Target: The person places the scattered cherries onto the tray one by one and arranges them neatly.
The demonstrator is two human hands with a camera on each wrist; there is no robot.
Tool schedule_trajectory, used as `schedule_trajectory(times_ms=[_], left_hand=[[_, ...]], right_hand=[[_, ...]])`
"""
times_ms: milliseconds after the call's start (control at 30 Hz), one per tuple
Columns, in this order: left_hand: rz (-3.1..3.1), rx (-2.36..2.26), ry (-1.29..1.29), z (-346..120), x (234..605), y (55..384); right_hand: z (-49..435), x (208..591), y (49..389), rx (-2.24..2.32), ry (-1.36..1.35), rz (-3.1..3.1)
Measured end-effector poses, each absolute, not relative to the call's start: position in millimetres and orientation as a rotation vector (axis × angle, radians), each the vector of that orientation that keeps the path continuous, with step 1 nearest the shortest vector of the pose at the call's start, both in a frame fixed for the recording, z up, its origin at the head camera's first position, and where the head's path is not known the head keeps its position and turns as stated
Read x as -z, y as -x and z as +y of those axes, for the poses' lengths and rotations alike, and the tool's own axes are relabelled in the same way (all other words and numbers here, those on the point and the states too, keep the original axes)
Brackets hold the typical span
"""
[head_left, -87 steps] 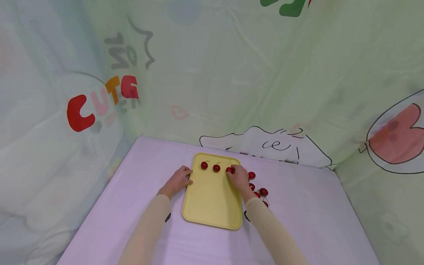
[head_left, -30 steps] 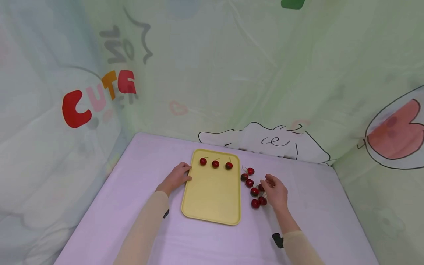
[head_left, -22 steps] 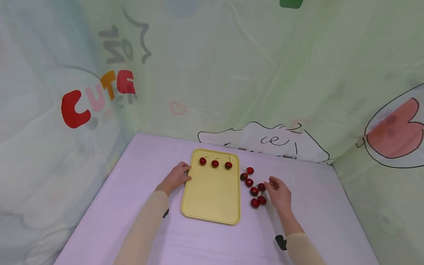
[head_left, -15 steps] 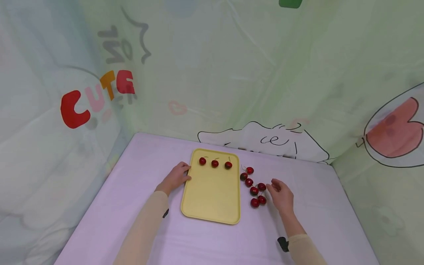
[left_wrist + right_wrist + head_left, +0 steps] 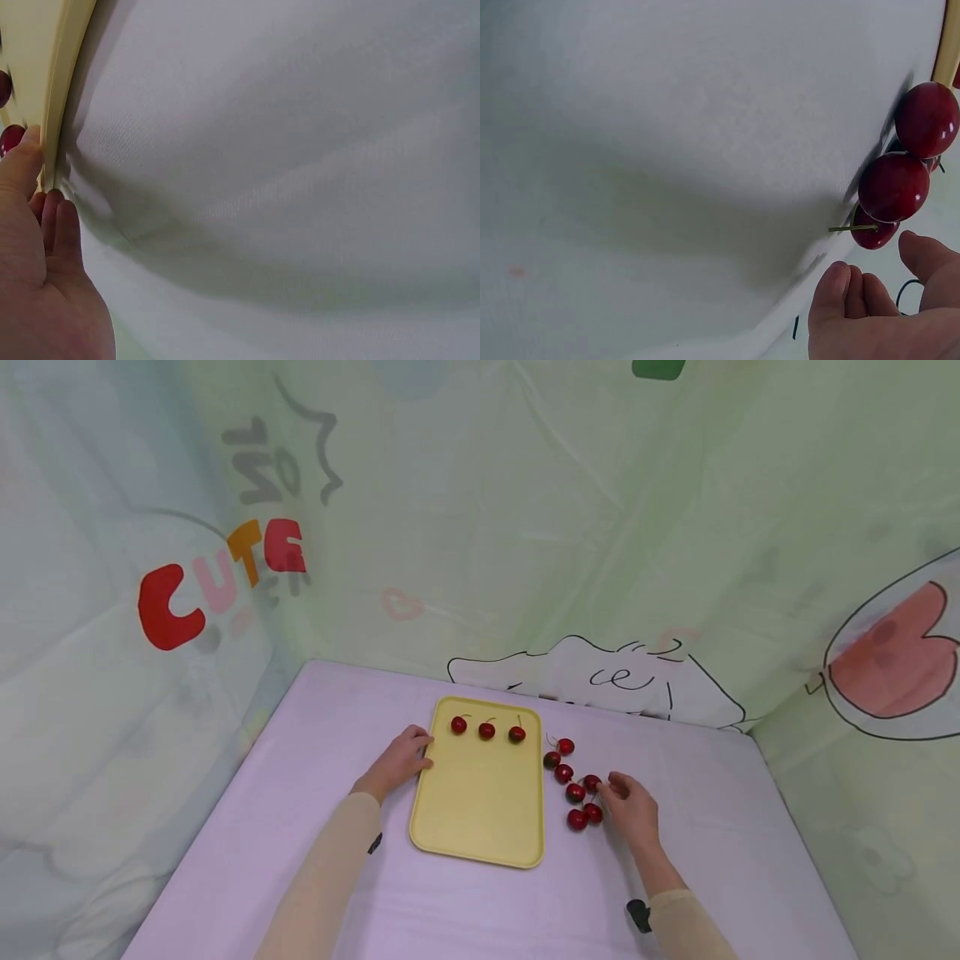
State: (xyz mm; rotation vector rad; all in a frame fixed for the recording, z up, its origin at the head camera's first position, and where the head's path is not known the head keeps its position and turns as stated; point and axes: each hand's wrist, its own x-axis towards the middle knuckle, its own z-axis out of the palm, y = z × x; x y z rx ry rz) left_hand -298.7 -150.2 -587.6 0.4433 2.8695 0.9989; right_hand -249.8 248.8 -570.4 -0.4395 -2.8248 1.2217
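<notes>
A yellow rectangular tray (image 5: 477, 810) lies on the table with three stemmed cherries in a row near its far end, the middle one (image 5: 487, 731) among them. My left hand (image 5: 397, 763) pinches the tray's left rim; in the left wrist view the thumb (image 5: 22, 161) lies against the rim, fingers on its outer side. To the right of the tray, several loose cherries lie in a cluster, such as one dark red cherry (image 5: 575, 792). My right hand (image 5: 632, 811) hovers just right of the cherry (image 5: 592, 782), thumb and fingers parted, holding nothing. The right wrist view has that gap beside a stemmed cherry (image 5: 874, 229).
A pale lilac cloth (image 5: 720, 827) covers the table. Light printed curtains (image 5: 480, 527) rise along its back and both sides. Part of the tray's rim (image 5: 946, 45) shows at the corner of the right wrist view.
My right hand has let go of the third cherry on the tray and moved right, past the loose cherries, then slightly back toward them. The left hand has stayed on the tray's rim.
</notes>
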Motion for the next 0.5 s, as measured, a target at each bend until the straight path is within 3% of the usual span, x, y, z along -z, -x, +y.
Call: schedule_trajectory(times_ms=[500], left_hand=[[2.862,-1.027,-0.410,-148,591,302]], right_hand=[[257,565,226,-1.147,0.289,-2.883]])
